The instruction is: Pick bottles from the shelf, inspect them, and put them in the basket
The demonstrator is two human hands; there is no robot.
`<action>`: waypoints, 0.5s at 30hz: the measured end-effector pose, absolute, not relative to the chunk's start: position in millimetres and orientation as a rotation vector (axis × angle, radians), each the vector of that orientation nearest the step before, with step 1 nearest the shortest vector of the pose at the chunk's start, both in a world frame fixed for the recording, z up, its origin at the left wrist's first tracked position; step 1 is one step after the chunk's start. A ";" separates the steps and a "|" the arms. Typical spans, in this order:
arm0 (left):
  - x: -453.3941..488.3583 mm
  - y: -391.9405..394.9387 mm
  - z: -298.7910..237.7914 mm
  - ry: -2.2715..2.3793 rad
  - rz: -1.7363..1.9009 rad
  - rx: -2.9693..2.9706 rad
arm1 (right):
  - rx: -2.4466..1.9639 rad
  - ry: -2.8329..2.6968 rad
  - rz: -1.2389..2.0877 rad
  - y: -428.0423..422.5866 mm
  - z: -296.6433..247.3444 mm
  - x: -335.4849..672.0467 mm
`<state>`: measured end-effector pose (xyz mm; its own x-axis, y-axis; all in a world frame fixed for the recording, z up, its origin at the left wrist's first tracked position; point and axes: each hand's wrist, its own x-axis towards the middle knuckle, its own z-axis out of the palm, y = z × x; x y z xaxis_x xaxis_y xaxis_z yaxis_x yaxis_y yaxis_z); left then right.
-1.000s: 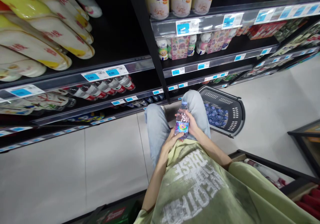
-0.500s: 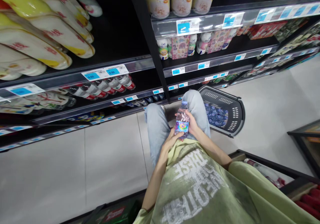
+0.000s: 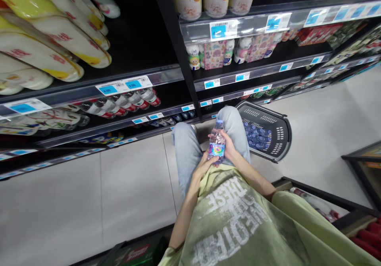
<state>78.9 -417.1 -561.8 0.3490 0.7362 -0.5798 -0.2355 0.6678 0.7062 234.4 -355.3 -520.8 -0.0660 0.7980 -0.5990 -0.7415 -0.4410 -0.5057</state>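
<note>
A clear water bottle (image 3: pixel 217 143) with a purple-blue cap and a colourful label stands between my knees, cap end pointing away from me. My right hand (image 3: pixel 228 144) is wrapped around its upper side. Lower down, my left hand (image 3: pixel 206 163) grips the bottle near its base, with the thumb across the front below the label. Both hands are over my lap, just above the hem of my green shirt. Beside my right knee, a dark grey shopping basket (image 3: pixel 279 133) rests on the floor, holding several similar bottles (image 3: pixel 257 136) with blue caps.
Shelving with price tags (image 3: pixel 122 85) runs in front of me, carrying yellow-and-white bottles (image 3: pixel 59 40), red-labelled bottles (image 3: pixel 127 101) and cartons (image 3: pixel 214 54). Grey floor tiles (image 3: pixel 133 186) stretch to the left. Behind me is a low display rack (image 3: pixel 327 196), close to my right elbow.
</note>
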 end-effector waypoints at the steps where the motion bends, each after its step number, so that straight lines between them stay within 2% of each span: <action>1: 79.0 -416.9 -560.7 1.049 0.678 0.571 | -1.037 -0.076 1.741 -355.2 -520.9 234.4; 15: 79.4 -413.1 -547.9 1.107 0.647 0.653 | -1.034 -0.099 1.727 -355.2 -523.7 234.7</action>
